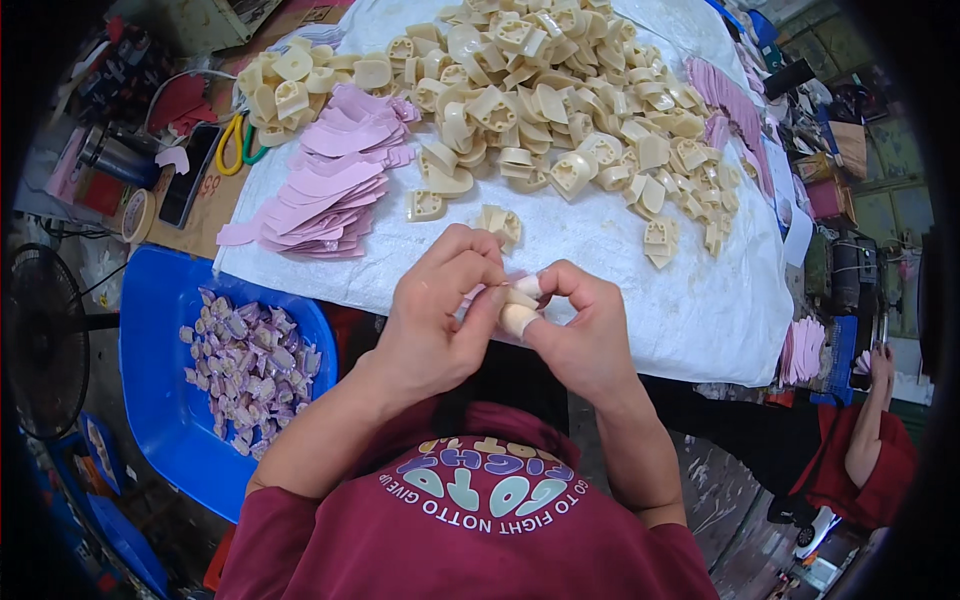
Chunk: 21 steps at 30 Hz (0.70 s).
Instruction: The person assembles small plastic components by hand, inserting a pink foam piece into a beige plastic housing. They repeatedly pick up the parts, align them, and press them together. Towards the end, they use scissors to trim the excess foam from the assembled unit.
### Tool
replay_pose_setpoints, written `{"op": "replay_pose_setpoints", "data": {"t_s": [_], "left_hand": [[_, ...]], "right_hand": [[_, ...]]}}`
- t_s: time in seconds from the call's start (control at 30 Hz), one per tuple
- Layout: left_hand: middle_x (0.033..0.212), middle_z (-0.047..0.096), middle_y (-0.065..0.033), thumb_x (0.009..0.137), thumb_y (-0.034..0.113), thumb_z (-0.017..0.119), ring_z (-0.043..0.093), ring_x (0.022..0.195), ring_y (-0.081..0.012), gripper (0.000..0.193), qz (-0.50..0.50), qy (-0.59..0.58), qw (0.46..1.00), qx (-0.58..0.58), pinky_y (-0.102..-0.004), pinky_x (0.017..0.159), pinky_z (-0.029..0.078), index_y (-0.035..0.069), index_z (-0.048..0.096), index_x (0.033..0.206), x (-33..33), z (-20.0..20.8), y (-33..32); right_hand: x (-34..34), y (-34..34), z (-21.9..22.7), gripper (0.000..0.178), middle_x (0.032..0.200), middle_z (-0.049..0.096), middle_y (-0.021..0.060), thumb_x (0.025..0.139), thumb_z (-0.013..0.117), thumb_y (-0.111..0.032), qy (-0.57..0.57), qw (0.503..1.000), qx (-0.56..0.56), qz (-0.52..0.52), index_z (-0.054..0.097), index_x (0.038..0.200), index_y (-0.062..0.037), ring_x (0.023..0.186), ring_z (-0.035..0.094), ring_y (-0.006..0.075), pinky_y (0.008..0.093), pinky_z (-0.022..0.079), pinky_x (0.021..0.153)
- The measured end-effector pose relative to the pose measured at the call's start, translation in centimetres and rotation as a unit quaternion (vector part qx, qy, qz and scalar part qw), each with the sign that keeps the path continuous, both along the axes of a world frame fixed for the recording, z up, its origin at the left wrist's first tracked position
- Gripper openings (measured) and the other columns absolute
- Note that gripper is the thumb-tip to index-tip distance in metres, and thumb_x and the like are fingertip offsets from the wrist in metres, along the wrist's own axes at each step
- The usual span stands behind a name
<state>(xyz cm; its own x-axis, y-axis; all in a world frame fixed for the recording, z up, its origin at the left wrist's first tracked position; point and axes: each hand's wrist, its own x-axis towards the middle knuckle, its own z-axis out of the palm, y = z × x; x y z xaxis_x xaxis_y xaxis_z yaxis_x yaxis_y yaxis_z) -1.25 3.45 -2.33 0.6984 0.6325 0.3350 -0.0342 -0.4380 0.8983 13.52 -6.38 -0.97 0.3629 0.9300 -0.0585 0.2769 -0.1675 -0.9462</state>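
My left hand [432, 312] and my right hand [588, 322] meet over the table's near edge, fingers pinched together. Between the fingertips is a small cream shoe heel [512, 298] with some pink covering at its side; the fingers hide most of it. Pale wraps sit on my right thumb and forefinger. Just beyond the hands lies a single cream heel [499, 226], with another heel [425, 206] to its left. A large pile of cream heels [540, 90] covers the far part of the white cloth [700, 310]. Overlapping pink cut pieces [325, 185] lie to the left.
At lower left stands a blue basin [160, 380] holding many pink-covered heels [250, 370]. Yellow-handled scissors [230, 148], a phone [188, 178] and a tape roll [138, 215] lie at left, near a black fan [45, 340]. Another person [870, 450] works at right.
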Motion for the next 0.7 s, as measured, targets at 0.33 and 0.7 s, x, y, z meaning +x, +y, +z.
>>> {"op": "replay_pose_setpoints", "data": {"t_s": [0.33, 0.7], "left_hand": [[0.117, 0.048, -0.0111, 0.087, 0.001, 0.063, 0.057, 0.096, -0.013, 0.009, -0.113, -0.132, 0.926, -0.334, -0.0273, 0.086, 0.048, 0.002, 0.058, 0.094, -1.3, -0.1, -0.8], [0.103, 0.065, -0.0173, 0.071, -0.007, 0.072, 0.066, 0.081, -0.0241, 0.026, -0.025, -0.17, 0.985, 0.033, -0.0291, 0.069, 0.055, 0.004, 0.064, 0.093, -1.3, 1.0, -0.9]], "right_hand": [[0.5, 0.0, 2.1, 0.035, 0.088, 0.063, 0.0098, 0.066, 0.078, -0.012, -0.252, 0.952, 0.136, 0.109, 0.062, 0.096, -0.0019, 0.084, 0.06, 0.0236, 0.0378, 0.044, 0.082], [-0.2, -2.0, -0.6, 0.035, 0.119, 0.062, 0.0178, 0.089, 0.064, -0.005, 0.379, 0.908, 0.181, 0.006, 0.055, 0.121, 0.0077, 0.107, 0.061, 0.0224, 0.0329, 0.048, 0.094]]}}
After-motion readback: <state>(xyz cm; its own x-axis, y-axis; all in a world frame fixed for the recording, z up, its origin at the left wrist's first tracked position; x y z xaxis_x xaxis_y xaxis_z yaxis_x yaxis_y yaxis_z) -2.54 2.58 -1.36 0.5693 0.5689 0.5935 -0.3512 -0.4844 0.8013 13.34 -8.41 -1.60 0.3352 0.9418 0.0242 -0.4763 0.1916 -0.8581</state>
